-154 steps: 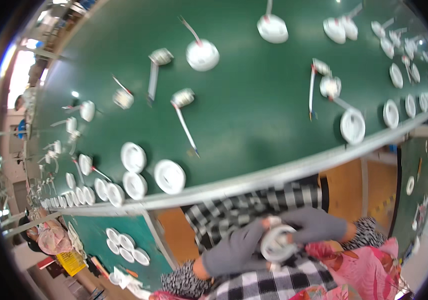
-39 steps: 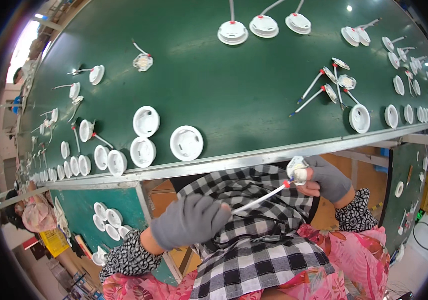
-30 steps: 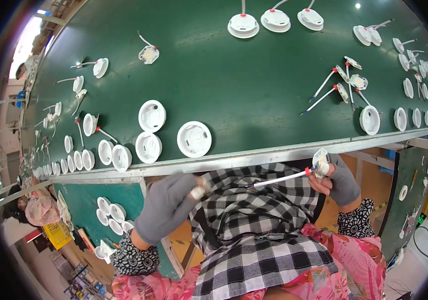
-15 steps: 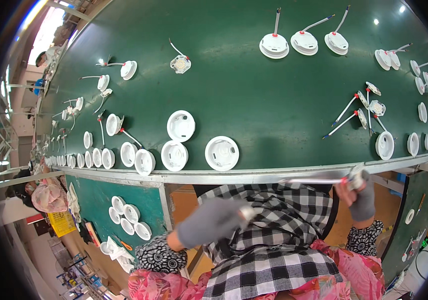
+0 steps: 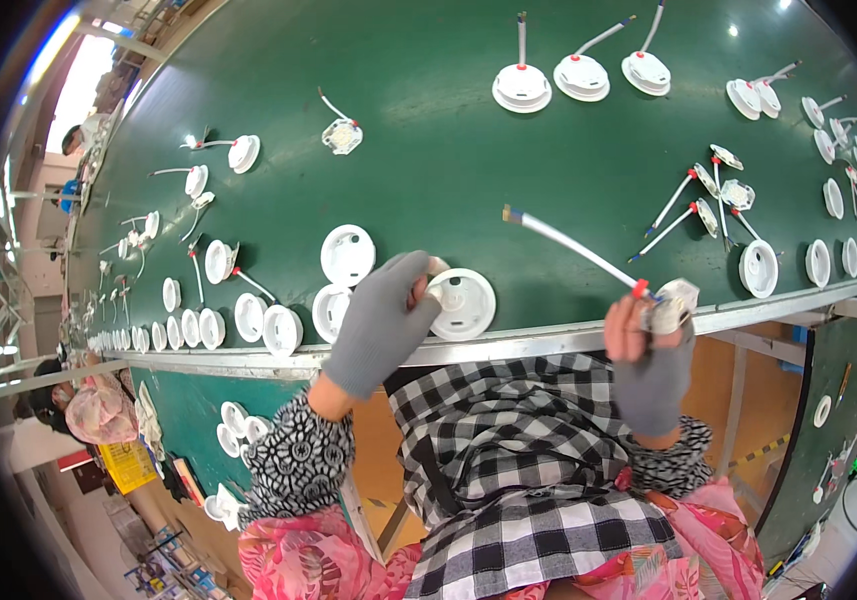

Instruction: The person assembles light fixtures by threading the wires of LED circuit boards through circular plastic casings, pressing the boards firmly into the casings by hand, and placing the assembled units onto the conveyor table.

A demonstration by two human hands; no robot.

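Note:
My left hand (image 5: 388, 318), in a grey fingerless glove, has its thumb and bare fingertips closed on the left rim of a round white lamp housing (image 5: 468, 306) at the table's near edge. The housing's open side faces up. My right hand (image 5: 651, 360), gloved the same way, grips a small white LED module (image 5: 670, 305) above the table edge. From the module a white cable (image 5: 573, 247) with a red grommet points up and to the left, its end showing bare coloured wires. Two more white housings (image 5: 347, 255) lie just left of my left hand, one partly behind it.
The green table (image 5: 508, 170) has a metal front edge (image 5: 518, 348). Several housings with cables (image 5: 521, 88) stand at the back. At right lies a cluster of LED modules (image 5: 737, 195). A row of housings (image 5: 282, 329) runs along the left edge. Another person (image 5: 98, 408) is at far left.
My left hand has moved up from my lap to the housing at the table edge. My right hand has moved left, and the module's cable now points upward. The view has shifted slightly.

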